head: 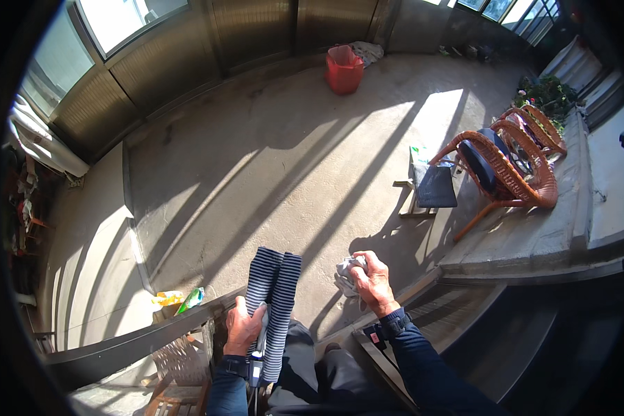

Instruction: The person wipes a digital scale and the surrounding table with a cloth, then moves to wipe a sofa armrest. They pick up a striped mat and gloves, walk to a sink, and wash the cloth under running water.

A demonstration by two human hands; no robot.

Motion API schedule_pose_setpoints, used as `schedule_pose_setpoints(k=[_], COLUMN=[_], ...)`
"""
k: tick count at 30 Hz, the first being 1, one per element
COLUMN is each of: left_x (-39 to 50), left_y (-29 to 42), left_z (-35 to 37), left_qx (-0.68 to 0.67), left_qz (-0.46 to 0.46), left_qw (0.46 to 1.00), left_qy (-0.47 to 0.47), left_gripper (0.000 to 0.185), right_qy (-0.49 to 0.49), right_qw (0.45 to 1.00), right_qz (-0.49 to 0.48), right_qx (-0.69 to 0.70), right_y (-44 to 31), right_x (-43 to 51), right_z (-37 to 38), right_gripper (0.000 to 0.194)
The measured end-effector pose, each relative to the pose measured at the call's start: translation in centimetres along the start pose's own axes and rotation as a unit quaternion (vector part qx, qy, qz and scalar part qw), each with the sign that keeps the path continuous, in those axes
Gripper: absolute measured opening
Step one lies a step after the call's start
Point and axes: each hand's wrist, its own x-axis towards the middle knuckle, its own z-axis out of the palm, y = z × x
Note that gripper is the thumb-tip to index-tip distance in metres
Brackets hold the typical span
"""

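Observation:
My left hand (243,326) grips a folded cloth item with dark and white stripes (276,301), which hangs upright in front of my legs. Some pale cloth also shows between that hand's thumb and the stripes. Off to the right, my right hand (377,281) holds a crumpled whitish cloth (349,274) above the concrete floor. The two hands are apart. Both wrists carry dark straps.
A dark rail (151,335) runs at lower left, with a woven chair (179,364) below it. Rattan armchairs (530,182) and a low stool with a ribbed dark cover (434,186) stand right. Farther off is a red bin (345,75). A metal-framed door (447,312) lies lower right.

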Motion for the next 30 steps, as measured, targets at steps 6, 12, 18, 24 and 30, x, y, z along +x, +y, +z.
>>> schedule_pose_setpoints(k=[6,12,18,24,30], left_x=[7.5,15.5,24.0,31.6,38.4], left_y=[-3.3,-7.3,-3.0,5.9,10.4], left_z=[-0.1,-1.7,-2.1,-0.8,-0.2], left_qx=[-0.05,-0.1,-0.076,0.009,0.057], left_qz=[0.018,0.001,-0.021,-0.045,-0.032], left_qw=[0.996,0.993,0.984,0.993,0.996], left_qy=[0.069,0.067,0.158,0.108,0.059], left_gripper=[0.048,0.039,0.044,0.055,0.065], right_qy=[-0.007,-0.038,-0.061,0.032,0.034], right_qw=[0.983,0.936,0.921,0.911,0.907], right_qz=[0.168,0.332,0.38,0.41,0.416], right_qx=[-0.079,-0.111,-0.064,-0.012,-0.05], right_y=[9.6,14.2,18.7,18.3,18.3], right_x=[-2.4,-5.4,-3.6,1.5,4.8], right_z=[-2.3,-6.3,-11.6,-18.2,-21.5], right_gripper=[0.032,0.034,0.038,0.032,0.034])
